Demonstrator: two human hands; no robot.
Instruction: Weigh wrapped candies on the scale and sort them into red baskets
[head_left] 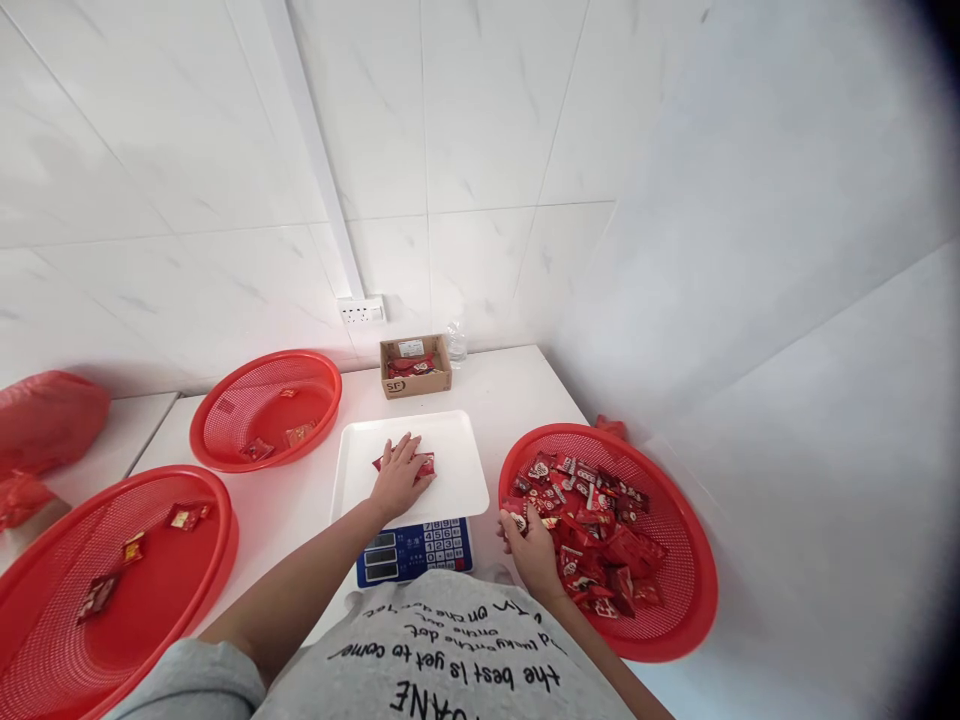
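Note:
My left hand (pixel 401 475) lies over red packets (pixel 426 465) on the white tray (pixel 457 440) of a weighing scale, its fingers stretched out and touching them. Part of the packets is hidden under the palm. At the left rim of a red basket (pixel 701 560), my right hand (pixel 536 552) pinches a small red packet (pixel 514 508) between thumb and fingers. Many loose red packets (pixel 592 500) fill that basket. The scale's blue keypad panel (pixel 414 550) shows below the tray, close to my shirt.
Two more red baskets stand to the left, the nearer one (pixel 225 520) and the farther one (pixel 330 375), each with a few packets. Behind the tray is a small cardboard box (pixel 416 385) of packets. A red plastic bag (pixel 52 420) sits at far left. Walls border the back and right.

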